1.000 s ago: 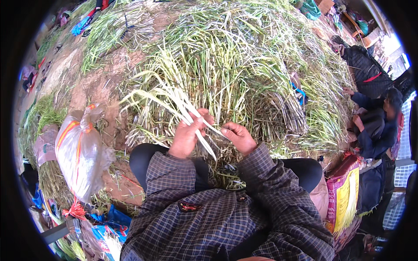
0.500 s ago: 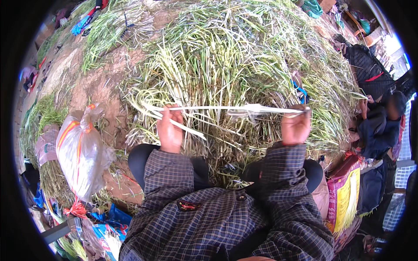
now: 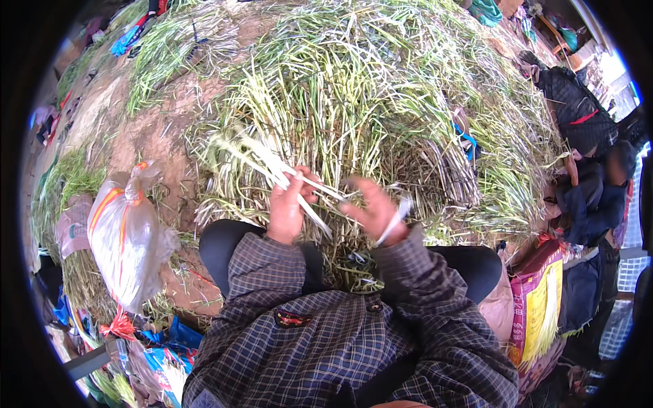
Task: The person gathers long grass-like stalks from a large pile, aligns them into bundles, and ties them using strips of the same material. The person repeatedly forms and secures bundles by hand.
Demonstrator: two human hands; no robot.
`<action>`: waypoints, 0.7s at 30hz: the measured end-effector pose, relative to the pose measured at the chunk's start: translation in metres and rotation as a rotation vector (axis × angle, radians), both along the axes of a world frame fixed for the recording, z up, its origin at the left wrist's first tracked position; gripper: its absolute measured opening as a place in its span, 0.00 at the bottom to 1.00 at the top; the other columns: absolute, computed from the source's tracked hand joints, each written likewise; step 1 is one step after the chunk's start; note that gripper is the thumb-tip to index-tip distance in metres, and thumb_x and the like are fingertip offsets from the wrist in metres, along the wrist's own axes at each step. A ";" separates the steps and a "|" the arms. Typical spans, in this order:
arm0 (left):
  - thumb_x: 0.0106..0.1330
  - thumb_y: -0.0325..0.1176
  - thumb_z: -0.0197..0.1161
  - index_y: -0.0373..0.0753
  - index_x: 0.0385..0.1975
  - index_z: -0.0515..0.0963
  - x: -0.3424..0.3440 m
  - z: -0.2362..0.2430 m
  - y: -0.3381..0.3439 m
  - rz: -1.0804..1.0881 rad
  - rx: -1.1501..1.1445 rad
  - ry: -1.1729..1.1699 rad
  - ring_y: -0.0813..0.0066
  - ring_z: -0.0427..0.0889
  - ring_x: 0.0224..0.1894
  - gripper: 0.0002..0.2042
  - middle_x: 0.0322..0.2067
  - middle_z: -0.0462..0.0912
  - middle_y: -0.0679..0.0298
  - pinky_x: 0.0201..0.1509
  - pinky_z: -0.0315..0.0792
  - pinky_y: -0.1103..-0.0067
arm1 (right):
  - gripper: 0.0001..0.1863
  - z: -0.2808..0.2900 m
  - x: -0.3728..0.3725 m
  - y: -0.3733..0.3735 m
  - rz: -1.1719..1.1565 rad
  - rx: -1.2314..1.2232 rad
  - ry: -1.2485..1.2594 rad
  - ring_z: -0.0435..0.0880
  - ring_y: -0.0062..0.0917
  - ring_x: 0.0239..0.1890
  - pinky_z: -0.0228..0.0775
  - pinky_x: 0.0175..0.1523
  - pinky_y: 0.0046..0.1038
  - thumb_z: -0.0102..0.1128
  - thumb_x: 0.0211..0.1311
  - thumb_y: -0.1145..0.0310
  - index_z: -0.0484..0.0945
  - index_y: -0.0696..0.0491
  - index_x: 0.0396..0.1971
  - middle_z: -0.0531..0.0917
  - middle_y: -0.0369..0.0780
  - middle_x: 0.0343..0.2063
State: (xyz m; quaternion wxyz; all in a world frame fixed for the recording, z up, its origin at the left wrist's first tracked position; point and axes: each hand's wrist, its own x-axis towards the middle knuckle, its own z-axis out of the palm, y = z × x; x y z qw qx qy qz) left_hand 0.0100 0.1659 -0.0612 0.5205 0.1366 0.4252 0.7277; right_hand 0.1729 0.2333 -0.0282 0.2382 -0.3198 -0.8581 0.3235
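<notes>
My left hand [image 3: 289, 207] is closed on a few long, pale stalks [image 3: 269, 163] with leafy tops, angled up to the left above my lap. My right hand [image 3: 371, 207] is blurred, its fingers apart near the lower ends of those stalks, with a blurred pale strip [image 3: 398, 221] beside it. Beyond both hands lies a thick heap of green and whitish stalks [image 3: 340, 102], with loose cut bits between my folded legs.
A knotted clear plastic bag [image 3: 122, 238] lies left of me on earthen ground [image 3: 156, 129]. A co-worker [image 3: 595, 197] in dark clothes sits at the right, near a black quilted item [image 3: 571, 102]. A purple-and-yellow sack [image 3: 534, 306] is beside my right knee.
My right hand went out to the right with a stalk stretched across, then swung back leftward, its fingers now apart. My left hand still grips stalks, now angled diagonally again.
</notes>
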 end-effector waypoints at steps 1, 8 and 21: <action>0.61 0.36 0.50 0.37 0.37 0.68 -0.002 0.002 0.000 0.018 0.014 0.015 0.78 0.76 0.29 0.11 0.27 0.75 0.64 0.25 0.69 0.89 | 0.14 -0.004 -0.003 -0.006 0.111 -0.226 -0.056 0.74 0.27 0.29 0.69 0.37 0.27 0.52 0.53 0.62 0.70 0.56 0.34 0.75 0.41 0.27; 0.61 0.32 0.48 0.37 0.50 0.62 -0.018 0.014 -0.005 0.087 -0.014 0.045 0.81 0.73 0.34 0.17 0.38 0.74 0.63 0.25 0.65 0.92 | 0.11 -0.020 0.006 -0.012 0.002 -0.666 0.011 0.69 0.21 0.17 0.66 0.25 0.24 0.46 0.58 0.65 0.71 0.58 0.29 0.70 0.37 0.15; 0.64 0.40 0.44 0.40 0.28 0.64 -0.007 -0.017 0.003 0.242 0.080 -0.266 0.81 0.60 0.19 0.10 0.14 0.58 0.72 0.30 0.65 0.77 | 0.14 0.005 0.006 -0.011 0.119 -0.835 0.297 0.72 0.15 0.16 0.65 0.18 0.16 0.49 0.55 0.71 0.65 0.55 0.42 0.74 0.35 0.18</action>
